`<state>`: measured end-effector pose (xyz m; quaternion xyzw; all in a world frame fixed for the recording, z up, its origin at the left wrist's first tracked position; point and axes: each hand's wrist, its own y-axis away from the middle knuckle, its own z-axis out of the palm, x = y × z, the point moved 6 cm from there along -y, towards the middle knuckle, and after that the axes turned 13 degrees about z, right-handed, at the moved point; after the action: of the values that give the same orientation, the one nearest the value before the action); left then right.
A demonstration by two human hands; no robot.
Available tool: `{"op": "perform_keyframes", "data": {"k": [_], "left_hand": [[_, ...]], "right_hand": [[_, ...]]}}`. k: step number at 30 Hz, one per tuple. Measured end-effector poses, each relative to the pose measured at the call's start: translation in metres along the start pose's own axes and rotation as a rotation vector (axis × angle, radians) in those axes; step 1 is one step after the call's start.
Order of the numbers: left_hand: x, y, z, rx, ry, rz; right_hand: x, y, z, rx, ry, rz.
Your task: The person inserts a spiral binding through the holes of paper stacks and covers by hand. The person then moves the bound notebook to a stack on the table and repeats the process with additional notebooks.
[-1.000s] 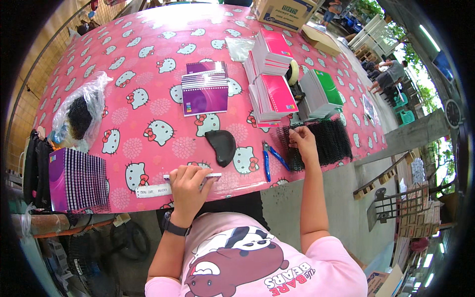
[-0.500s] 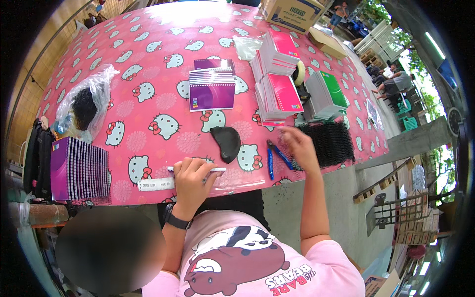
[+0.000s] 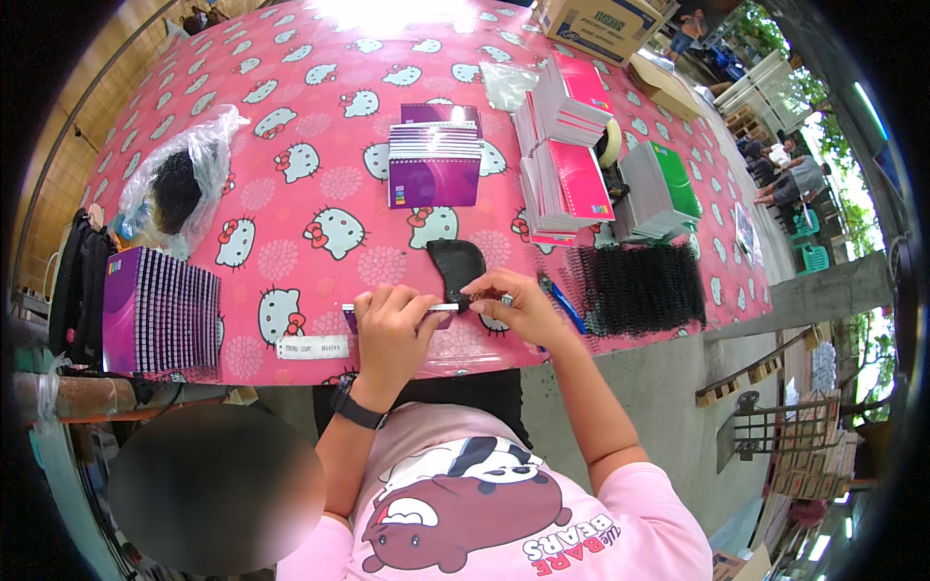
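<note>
Here, item by item, as seen from the head camera:

Left hand (image 3: 390, 324): fingers curled down over a thin white strip (image 3: 438, 307), pinching it against the desk near the front edge.
Right hand (image 3: 518, 305): fingertips pressed together on the other end of the same strip, just beside a black pouch.
White strip: lies level between the two hands, its right end at the lower tip of the pouch.
Desk (image 3: 320, 126): covered by a pink cloth printed with white cat faces.
Black pouch (image 3: 453, 266): flat, dark, just behind the hands; contents cannot be told.
Clear plastic bag (image 3: 179, 184): far left of the desk, holds a dark black bundle.
Purple notebooks, centre (image 3: 433, 160): a small stack lying flat, spiral edges showing.
Purple notebooks, left (image 3: 160, 310): a row stood on edge at the desk's left front corner.
Pink notebooks (image 3: 567, 165): two stacks to the right of centre.
Green-topped stack (image 3: 664, 189): right of the pink stacks.
Black spiral coils (image 3: 639, 288): a heap at the right front, near the right hand.
Blue pliers (image 3: 564, 302): between the right hand and the coils.
White label (image 3: 312, 347): flat on the desk edge, left of the left hand.
Cardboard box (image 3: 601, 24): far end of the desk; contents hidden.
</note>
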<state>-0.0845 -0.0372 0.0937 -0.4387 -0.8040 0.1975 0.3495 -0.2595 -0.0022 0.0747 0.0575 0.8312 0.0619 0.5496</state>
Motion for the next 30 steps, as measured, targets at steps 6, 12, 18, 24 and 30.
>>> {"op": "perform_keyframes", "data": {"k": [6, 12, 18, 24, 30], "left_hand": [[0.001, 0.002, 0.001, -0.025, -0.003, -0.014], [0.004, 0.0, -0.001, -0.006, 0.005, -0.007], [0.005, -0.001, -0.001, -0.003, -0.007, -0.005], [0.013, -0.004, -0.005, 0.024, 0.059, -0.033], [0.016, 0.007, 0.01, -0.206, 0.048, 0.031]], "right_hand": [[-0.006, -0.001, -0.002, 0.064, 0.037, -0.056], [-0.018, 0.002, -0.001, 0.074, 0.134, -0.192], [-0.01, 0.003, 0.004, -0.046, 0.155, -0.167], [-0.032, 0.005, 0.003, -0.04, 0.175, -0.047], [-0.013, -0.022, -0.004, -0.068, 0.287, -0.048]]}}
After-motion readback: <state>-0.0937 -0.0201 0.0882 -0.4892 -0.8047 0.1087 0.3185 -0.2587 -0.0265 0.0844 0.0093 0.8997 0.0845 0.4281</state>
